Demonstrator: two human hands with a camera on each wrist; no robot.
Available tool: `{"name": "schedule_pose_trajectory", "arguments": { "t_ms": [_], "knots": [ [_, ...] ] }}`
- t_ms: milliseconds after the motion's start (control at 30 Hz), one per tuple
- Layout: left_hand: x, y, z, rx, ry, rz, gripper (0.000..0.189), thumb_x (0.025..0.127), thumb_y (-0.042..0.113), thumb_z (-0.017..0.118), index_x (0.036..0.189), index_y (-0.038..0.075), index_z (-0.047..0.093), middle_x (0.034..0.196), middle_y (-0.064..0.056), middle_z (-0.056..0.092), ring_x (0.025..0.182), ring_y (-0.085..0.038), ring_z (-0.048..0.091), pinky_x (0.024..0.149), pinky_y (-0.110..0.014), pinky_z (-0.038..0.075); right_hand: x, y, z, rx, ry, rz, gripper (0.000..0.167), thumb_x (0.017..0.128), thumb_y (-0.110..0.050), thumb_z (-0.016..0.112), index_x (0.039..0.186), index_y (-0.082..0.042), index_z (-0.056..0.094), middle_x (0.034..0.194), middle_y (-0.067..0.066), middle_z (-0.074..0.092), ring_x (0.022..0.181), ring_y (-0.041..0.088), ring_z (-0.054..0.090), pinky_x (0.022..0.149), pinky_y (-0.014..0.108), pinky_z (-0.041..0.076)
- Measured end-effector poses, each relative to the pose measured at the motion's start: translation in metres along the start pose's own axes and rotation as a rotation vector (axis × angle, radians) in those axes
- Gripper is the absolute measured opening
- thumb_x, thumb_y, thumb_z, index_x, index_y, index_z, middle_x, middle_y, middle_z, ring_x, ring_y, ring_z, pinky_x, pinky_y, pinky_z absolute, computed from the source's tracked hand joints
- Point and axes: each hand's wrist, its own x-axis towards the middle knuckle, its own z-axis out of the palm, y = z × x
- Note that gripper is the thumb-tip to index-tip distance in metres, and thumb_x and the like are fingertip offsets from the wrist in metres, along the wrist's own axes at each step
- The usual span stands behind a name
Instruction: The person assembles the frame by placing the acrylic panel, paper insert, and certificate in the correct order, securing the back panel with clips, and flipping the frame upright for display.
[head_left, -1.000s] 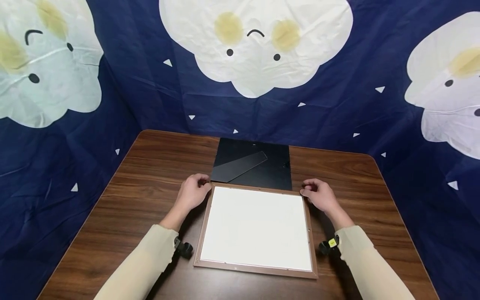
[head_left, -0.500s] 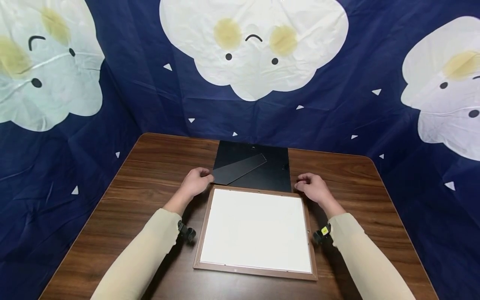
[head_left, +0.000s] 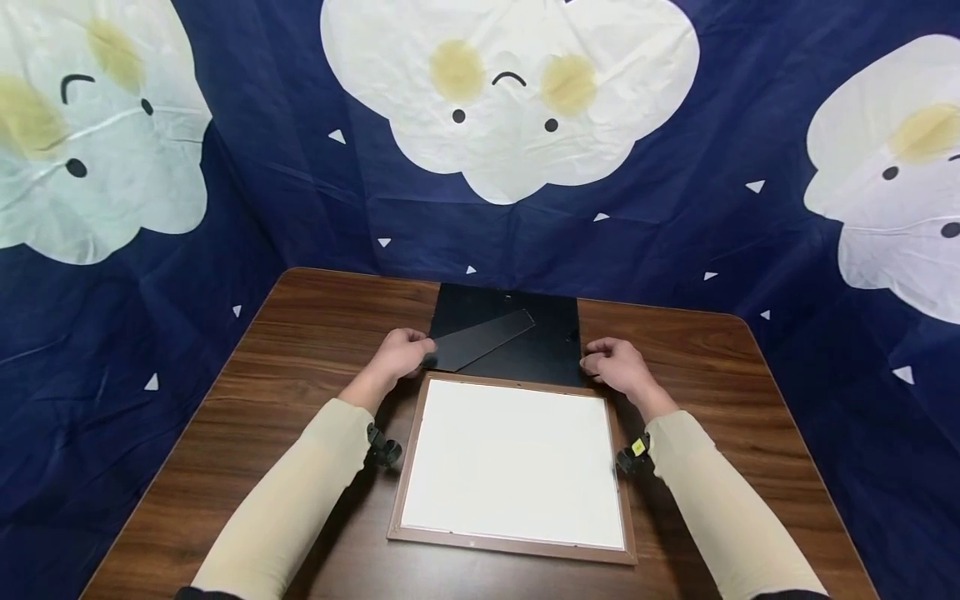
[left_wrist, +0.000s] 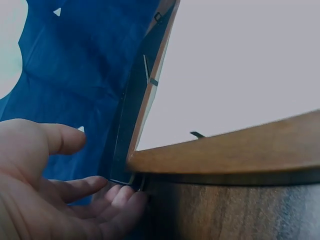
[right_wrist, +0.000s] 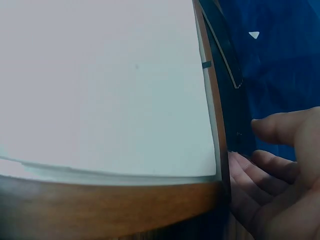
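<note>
In the head view a black picture-frame backing board (head_left: 551,337) with a folded stand leg (head_left: 480,343) lies at the back of the table. At its left edge is my left hand (head_left: 397,354); its fingertips are right at the board's near corner in the left wrist view, thumb lifted apart. My right hand (head_left: 618,367) is at the opposite edge, fingers beside the board and thumb (right_wrist: 280,127) raised off it. Nearer me lies a brown wooden picture frame (head_left: 517,550), back side up, with a white sheet (head_left: 513,462) filling it.
Small dark metal tabs (left_wrist: 197,135) stick out along the frame's inner edge. The wood-grain table (head_left: 247,400) ends at a blue cloth backdrop (head_left: 300,200) printed with clouds. Wrist cameras (head_left: 386,450) hang near both sides of the frame.
Both hands have moved from the frame's top corners forward and inward to the sides of the black backing board. Frame and board look unmoved.
</note>
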Motion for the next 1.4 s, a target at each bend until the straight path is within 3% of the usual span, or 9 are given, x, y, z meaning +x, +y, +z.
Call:
{"name": "schedule_pose_trajectory", "arguments": {
  "t_ms": [233,367,433,467,567,633,967,1167,1400],
  "knots": [
    [0.0,0.008,0.001,0.051,0.007,0.002,0.058,0.101,0.026,0.054,0.148,-0.006,0.043,0.147,-0.019,0.047,0.111,-0.027,0.054,0.095,-0.043,0.054,0.002,-0.009,0.004,-0.045,0.018,-0.009,0.047,0.098,-0.022,0.065,0.14,-0.003,0.057,0.123,0.018,0.067,0.099,0.026,0.072,0.085,0.039,0.06],
    [0.0,0.01,0.002,0.087,0.018,0.009,0.052,0.101,0.027,0.055,0.141,-0.006,0.048,0.102,-0.014,0.058,0.09,-0.026,0.055,0.094,-0.042,0.05,0.003,-0.013,0.007,-0.05,0.008,0.013,0.048,0.097,-0.022,0.066,0.14,-0.004,0.056,0.123,0.017,0.064,0.1,0.027,0.069,0.083,0.038,0.06],
    [0.0,0.009,0.003,0.099,0.04,0.006,0.049,0.101,0.028,0.055,0.138,-0.004,0.05,0.098,-0.011,0.056,0.09,-0.027,0.054,0.094,-0.043,0.048,0.003,-0.014,0.008,-0.055,0.003,0.014,0.048,0.097,-0.022,0.066,0.14,-0.004,0.055,0.124,0.017,0.063,0.1,0.027,0.068,0.082,0.037,0.059],
    [0.001,0.009,0.003,0.101,0.049,0.003,0.048,0.102,0.028,0.055,0.137,-0.004,0.051,0.099,-0.013,0.058,0.093,-0.028,0.055,0.096,-0.044,0.047,0.003,-0.013,0.008,-0.059,0.004,0.013,0.047,0.097,-0.021,0.066,0.14,-0.005,0.056,0.124,0.017,0.063,0.099,0.027,0.068,0.081,0.037,0.059],
    [0.003,0.007,0.003,0.093,0.085,-0.022,0.048,0.102,0.029,0.054,0.139,-0.002,0.052,0.131,-0.016,0.056,0.116,-0.03,0.052,0.102,-0.047,0.047,0.003,-0.012,0.01,-0.072,0.016,0.011,0.045,0.096,-0.019,0.065,0.138,-0.006,0.057,0.124,0.016,0.063,0.096,0.027,0.067,0.079,0.035,0.056],
    [0.003,0.006,0.003,0.076,0.098,-0.039,0.047,0.103,0.029,0.054,0.14,-0.001,0.052,0.142,-0.018,0.052,0.122,-0.032,0.05,0.104,-0.047,0.046,0.002,-0.011,0.011,-0.075,0.023,0.008,0.043,0.097,-0.018,0.063,0.138,-0.005,0.057,0.124,0.016,0.063,0.094,0.027,0.066,0.078,0.034,0.055],
    [0.006,0.007,0.002,0.026,0.122,-0.022,0.037,0.101,0.016,0.057,0.134,-0.001,0.059,0.144,-0.018,0.054,0.112,-0.031,0.056,0.095,-0.042,0.05,0.003,-0.009,0.012,0.0,0.104,0.02,0.039,0.096,-0.014,0.065,0.133,-0.002,0.06,0.12,0.017,0.062,0.093,0.028,0.069,0.079,0.036,0.059],
    [0.01,0.007,0.0,0.034,0.109,0.014,0.043,0.096,0.002,0.057,0.139,-0.002,0.058,0.149,-0.02,0.052,0.129,-0.034,0.054,0.106,-0.048,0.049,0.006,-0.01,0.013,0.021,0.142,0.038,0.04,0.091,-0.007,0.072,0.129,-0.001,0.062,0.11,0.013,0.066,0.089,0.023,0.071,0.079,0.034,0.061],
    [0.011,0.01,-0.002,0.003,0.036,0.003,0.048,0.095,-0.003,0.052,0.142,-0.007,0.053,0.152,-0.023,0.047,0.098,-0.025,0.054,0.083,-0.035,0.052,0.006,-0.014,0.01,0.019,0.167,0.039,0.042,0.088,-0.004,0.076,0.127,0.0,0.064,0.107,0.012,0.068,0.083,0.018,0.07,0.075,0.032,0.061]
  ]
}}
